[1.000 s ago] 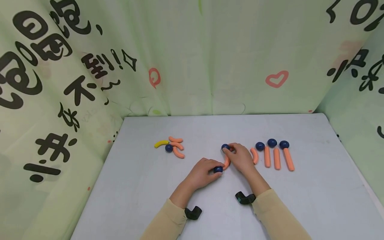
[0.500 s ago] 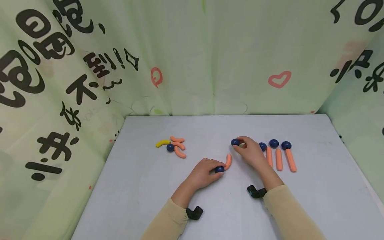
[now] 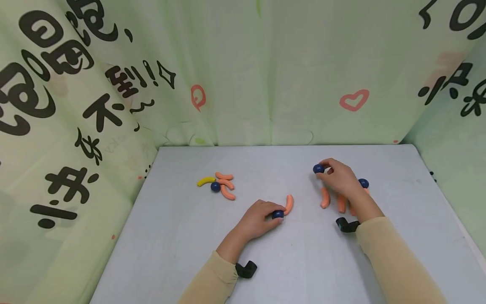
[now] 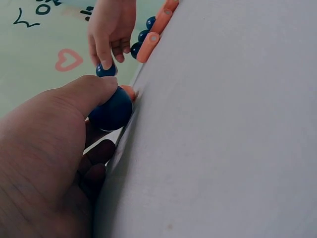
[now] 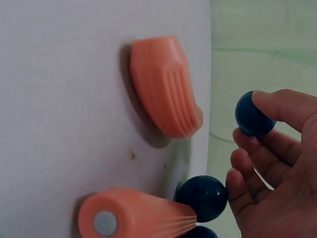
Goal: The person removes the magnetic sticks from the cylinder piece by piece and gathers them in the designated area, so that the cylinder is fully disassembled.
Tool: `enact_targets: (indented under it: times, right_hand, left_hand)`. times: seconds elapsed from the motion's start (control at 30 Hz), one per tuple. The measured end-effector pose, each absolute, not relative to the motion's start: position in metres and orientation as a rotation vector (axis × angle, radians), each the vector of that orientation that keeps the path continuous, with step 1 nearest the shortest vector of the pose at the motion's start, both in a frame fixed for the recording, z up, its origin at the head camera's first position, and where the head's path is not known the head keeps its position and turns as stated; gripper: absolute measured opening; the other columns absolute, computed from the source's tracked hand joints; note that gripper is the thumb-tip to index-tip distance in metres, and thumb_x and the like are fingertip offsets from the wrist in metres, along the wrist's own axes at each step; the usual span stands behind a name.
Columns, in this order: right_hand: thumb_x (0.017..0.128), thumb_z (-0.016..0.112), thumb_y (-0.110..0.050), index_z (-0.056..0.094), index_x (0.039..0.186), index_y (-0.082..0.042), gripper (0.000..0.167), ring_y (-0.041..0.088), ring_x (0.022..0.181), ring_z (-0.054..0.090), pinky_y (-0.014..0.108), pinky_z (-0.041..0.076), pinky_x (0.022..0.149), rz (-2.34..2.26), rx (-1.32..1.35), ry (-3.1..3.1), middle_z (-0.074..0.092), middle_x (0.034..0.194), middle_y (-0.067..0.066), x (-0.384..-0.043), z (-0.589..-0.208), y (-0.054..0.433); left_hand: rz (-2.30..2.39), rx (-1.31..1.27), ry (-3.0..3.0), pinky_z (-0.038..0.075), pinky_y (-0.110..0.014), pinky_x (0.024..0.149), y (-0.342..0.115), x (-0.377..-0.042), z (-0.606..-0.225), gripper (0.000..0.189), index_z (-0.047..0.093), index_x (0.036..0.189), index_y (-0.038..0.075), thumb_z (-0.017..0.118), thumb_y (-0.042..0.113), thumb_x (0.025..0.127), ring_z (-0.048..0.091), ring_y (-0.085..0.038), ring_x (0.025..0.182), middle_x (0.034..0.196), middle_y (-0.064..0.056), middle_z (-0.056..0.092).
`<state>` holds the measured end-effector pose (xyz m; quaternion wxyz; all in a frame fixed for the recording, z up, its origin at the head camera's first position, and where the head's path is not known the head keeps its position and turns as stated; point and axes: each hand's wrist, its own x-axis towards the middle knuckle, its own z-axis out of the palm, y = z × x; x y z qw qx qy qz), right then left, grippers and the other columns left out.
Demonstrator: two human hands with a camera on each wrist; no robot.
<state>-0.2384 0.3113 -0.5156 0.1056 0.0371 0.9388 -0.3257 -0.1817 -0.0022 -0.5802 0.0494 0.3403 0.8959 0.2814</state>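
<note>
My left hand [image 3: 258,219] pinches a blue ball [image 3: 278,214] between thumb and fingers, low at the table. The ball sits at the lower end of a curved orange piece [image 3: 289,204]. In the left wrist view the same ball [image 4: 112,112] hides most of that piece. Farther right, my right hand [image 3: 339,179] holds a second blue ball [image 3: 318,169] in its fingertips, raised off the table. Below it lies another curved orange piece [image 3: 325,197], which shows ridges in the right wrist view. Straight orange sticks [image 3: 341,203] and blue balls [image 5: 203,198] are partly covered by my right hand.
On the left of the white table [image 3: 182,245] lies a cluster: a yellow curved piece [image 3: 206,181], a blue ball [image 3: 215,187] and several curved orange pieces [image 3: 228,193]. Another blue ball [image 3: 363,183] rests beyond my right wrist. A printed curtain [image 3: 235,84] closes off the back and sides.
My right hand has carried its blue ball away from the left curved orange piece, rightward and toward the back, to above the right curved piece. My left hand has stayed in place.
</note>
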Motion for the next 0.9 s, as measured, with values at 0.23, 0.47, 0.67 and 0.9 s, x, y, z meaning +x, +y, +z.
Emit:
enact_targets:
  times: [0.23, 0.47, 0.67, 0.9]
  right_hand:
    - [0.094, 0.060, -0.050, 0.052, 0.138, -0.017, 0.056, 0.036, 0.114, 0.047, 0.054, 0.045, 0.092, -0.845, 0.012, 2.767, 0.053, 0.129, 0.018, -0.249, -0.519, 0.320]
    - [0.092, 0.061, -0.056, 0.057, 0.137, -0.018, 0.059, 0.046, 0.130, 0.038, 0.069, 0.029, 0.105, -0.710, -0.059, 2.811, 0.054, 0.139, 0.020, -0.253, -0.529, 0.325]
    - [0.092, 0.060, -0.059, 0.054, 0.140, -0.015, 0.066, 0.045, 0.133, 0.040, 0.067, 0.033, 0.108, -0.756, -0.046, 2.753, 0.052, 0.142, 0.020, -0.252, -0.537, 0.330]
    - [0.094, 0.061, -0.050, 0.054, 0.139, -0.009, 0.061, 0.041, 0.131, 0.043, 0.063, 0.035, 0.109, -0.839, -0.081, 2.738, 0.051, 0.142, 0.021, -0.252, -0.538, 0.333]
  left_hand:
    - [0.852, 1.013, 2.725, 0.047, -0.025, 0.097, -0.003, -0.181, -0.580, 0.035, 0.061, 0.131, 0.038, 0.060, 0.046, 0.097, 0.056, -0.009, 0.112, 0.128, 0.015, 0.065]
    - [0.877, 1.019, 2.715, 0.047, -0.026, 0.097, -0.003, -0.180, -0.578, 0.035, 0.061, 0.131, 0.036, 0.060, 0.045, 0.097, 0.057, -0.010, 0.111, 0.127, 0.014, 0.065]
    - [0.886, 1.027, 2.722, 0.046, -0.026, 0.098, -0.002, -0.180, -0.579, 0.035, 0.061, 0.131, 0.036, 0.060, 0.045, 0.097, 0.057, -0.010, 0.113, 0.127, 0.014, 0.065]
    - [0.887, 1.019, 2.717, 0.046, -0.026, 0.100, -0.002, -0.181, -0.579, 0.035, 0.061, 0.131, 0.037, 0.060, 0.045, 0.097, 0.057, -0.010, 0.116, 0.128, 0.015, 0.065]
